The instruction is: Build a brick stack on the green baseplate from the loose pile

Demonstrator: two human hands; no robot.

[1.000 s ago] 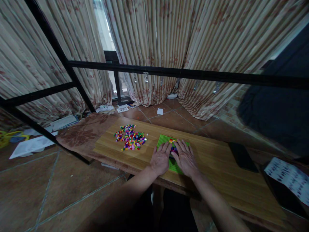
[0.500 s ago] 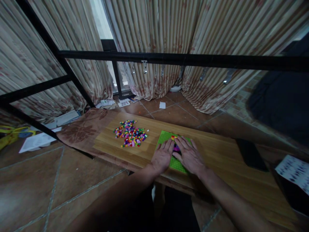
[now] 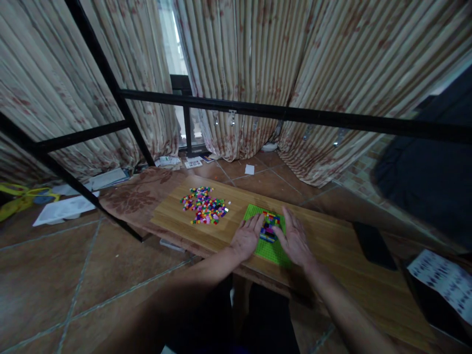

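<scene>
A bright green studded baseplate point(image 3: 273, 252) lies on the wooden board, with a small multicoloured brick build point(image 3: 269, 230) in its middle. Over the plate's left part rests my left hand point(image 3: 248, 236), fingers stretched out beside the build. My right hand point(image 3: 295, 240) is on the right side of the build, fingers extended and thumb apart, reaching toward the bricks. Neither hand shows anything held. Part of the plate is hidden under both hands. Left of the plate, a loose pile of small coloured bricks point(image 3: 206, 206) is spread out, with one white piece point(image 3: 229, 202) apart from it.
The wooden board point(image 3: 332, 250) sits on a brown cloth-covered bench point(image 3: 129, 194). A black flat object point(image 3: 374, 245) and a printed sheet point(image 3: 440, 280) lie at the right. Behind run a black metal rail point(image 3: 258, 110) and striped curtains point(image 3: 236, 59). Papers point(image 3: 66, 209) lie on the tiled floor.
My hands have drawn apart from lying over the middle of the plate, the right one moving right, and more of the brick build shows. The camera view has shifted slightly.
</scene>
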